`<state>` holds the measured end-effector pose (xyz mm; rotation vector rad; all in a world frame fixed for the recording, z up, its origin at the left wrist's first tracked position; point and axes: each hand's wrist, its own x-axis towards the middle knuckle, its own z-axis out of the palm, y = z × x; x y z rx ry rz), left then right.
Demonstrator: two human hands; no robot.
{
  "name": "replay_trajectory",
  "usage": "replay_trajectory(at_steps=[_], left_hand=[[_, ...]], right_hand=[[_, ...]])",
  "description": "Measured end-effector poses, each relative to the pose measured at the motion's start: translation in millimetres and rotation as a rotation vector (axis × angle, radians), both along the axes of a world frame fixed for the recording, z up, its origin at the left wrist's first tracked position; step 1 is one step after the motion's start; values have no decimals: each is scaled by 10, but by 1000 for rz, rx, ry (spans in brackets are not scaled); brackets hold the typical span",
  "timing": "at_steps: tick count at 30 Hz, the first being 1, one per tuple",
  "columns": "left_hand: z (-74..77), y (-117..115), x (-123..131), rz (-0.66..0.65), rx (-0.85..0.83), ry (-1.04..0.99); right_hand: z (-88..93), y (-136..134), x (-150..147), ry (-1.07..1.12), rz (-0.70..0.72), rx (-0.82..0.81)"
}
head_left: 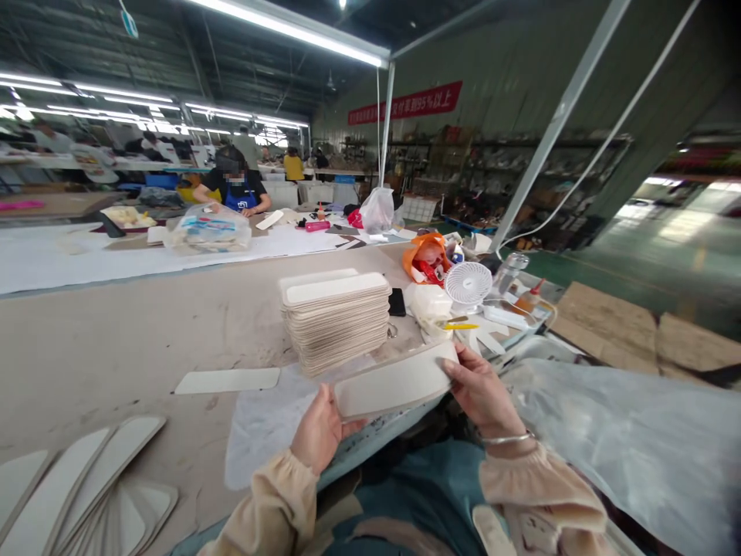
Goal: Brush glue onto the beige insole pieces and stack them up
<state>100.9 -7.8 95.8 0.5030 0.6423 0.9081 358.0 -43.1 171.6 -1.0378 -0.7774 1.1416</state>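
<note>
Between my two hands I hold a long pale board strip [397,384] with rounded corners, tilted above the table's near edge. My left hand [323,427] grips its left end, fingers partly hidden beneath it. At the other end, my right hand [478,386] pinches the strip with the thumb on top. Just beyond it stands a tall stack of similar strips [336,324]. One single strip [227,381] lies flat to the left of the stack. Several more strips [86,479] are fanned out at the near left.
A white translucent sheet [260,432] lies on the table. Toward the right are a small white fan [468,284], an orange bag [425,259], a dark phone [397,302] and a yellow-handled tool [461,326]. Across the table, a co-worker [235,185] sits behind a plastic bag [208,229].
</note>
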Motion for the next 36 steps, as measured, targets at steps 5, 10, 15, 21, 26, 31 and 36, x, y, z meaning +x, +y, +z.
replay_trajectory(at_steps=[5,10,15,21,26,31,36], left_hand=[[278,-83,176,3,-5,165],[424,80,251,115,1,254],[518,277,301,209,-24,366],[891,452,316,281,-68,532],[1534,692,157,430,109,774],[1904,1131,-80,523,348,1259],[1819,1487,-217,503,389,1582]], right_hand=[[-126,21,207,67,-94,-46],[-246,292,418,-35,-113,-123],[-337,708,650,-273,-55,-237],[-30,1142,836,-620,143,-212],[507,1614,677,-566,277,-147],[794,2187,393,-631,372,-89],[788,2471,214,-908,374,-22]])
